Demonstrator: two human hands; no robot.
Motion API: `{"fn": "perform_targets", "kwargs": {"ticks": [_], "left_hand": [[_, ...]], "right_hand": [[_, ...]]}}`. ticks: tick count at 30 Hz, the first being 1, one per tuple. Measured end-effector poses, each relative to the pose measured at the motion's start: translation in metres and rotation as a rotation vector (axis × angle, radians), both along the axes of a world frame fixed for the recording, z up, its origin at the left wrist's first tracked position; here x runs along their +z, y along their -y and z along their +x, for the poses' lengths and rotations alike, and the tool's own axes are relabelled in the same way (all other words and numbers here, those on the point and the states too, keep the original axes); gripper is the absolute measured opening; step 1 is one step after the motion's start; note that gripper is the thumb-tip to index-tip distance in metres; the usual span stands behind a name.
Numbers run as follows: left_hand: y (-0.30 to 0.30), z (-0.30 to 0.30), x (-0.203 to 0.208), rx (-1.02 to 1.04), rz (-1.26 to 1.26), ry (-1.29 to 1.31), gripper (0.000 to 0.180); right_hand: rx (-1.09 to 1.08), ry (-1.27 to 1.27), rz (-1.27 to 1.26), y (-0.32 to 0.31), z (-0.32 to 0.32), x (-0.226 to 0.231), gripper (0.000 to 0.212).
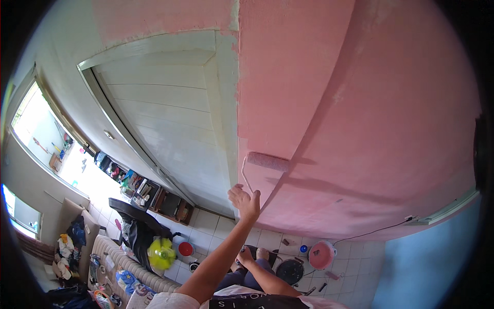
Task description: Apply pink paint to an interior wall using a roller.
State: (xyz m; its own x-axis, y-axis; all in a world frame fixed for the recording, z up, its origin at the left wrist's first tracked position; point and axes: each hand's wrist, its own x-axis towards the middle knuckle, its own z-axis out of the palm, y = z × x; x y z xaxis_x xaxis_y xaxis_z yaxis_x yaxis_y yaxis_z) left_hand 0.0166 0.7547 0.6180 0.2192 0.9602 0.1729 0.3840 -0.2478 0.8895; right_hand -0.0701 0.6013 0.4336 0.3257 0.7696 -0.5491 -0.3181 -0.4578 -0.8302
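My left hand (245, 200) is raised and closed around the handle of a paint roller (267, 161). The roller's sleeve lies flat against the pink wall (360, 118), just right of the edge where the pink paint meets a white panelled door (170, 118). My right hand (245, 256) is held low over my knees with its fingers curled. A small grey thing shows at its top, and I cannot tell whether the hand grips it.
On the tiled floor below stand a pink bucket (322, 255), a black round container (290, 270) and a red lid (186, 249). A yellow-green fan (161, 253), a black chair, low shelves (159, 198) and a cluttered sofa (118, 268) fill the left. A cable (370, 232) runs along the wall's foot.
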Motion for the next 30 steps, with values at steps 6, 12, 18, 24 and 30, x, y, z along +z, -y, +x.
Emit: {"fn": "perform_targets", "kwargs": {"ticks": [6,12,18,24,30], "left_hand": [[0.013,0.015,0.055,0.165,0.09,0.116,0.063],[0.014,0.009,0.012,0.1,-0.161,0.402,0.067],[0.015,0.021,-0.039,0.149,-0.385,0.498,0.059],[0.003,0.024,-0.047,0.09,-0.566,0.43,0.071],[0.008,0.016,-0.044,0.067,-0.483,0.476,0.073]], "right_hand": [[-0.183,0.368,0.103,0.0,0.017,-0.013,0.03],[-0.033,0.459,-0.097,0.02,0.02,0.038,0.03],[0.013,0.274,-0.094,0.037,0.017,-0.013,0.032],[0.0,0.243,-0.055,0.024,0.028,-0.005,0.035],[-0.003,0.632,-0.105,0.021,0.027,0.016,0.039]]}}
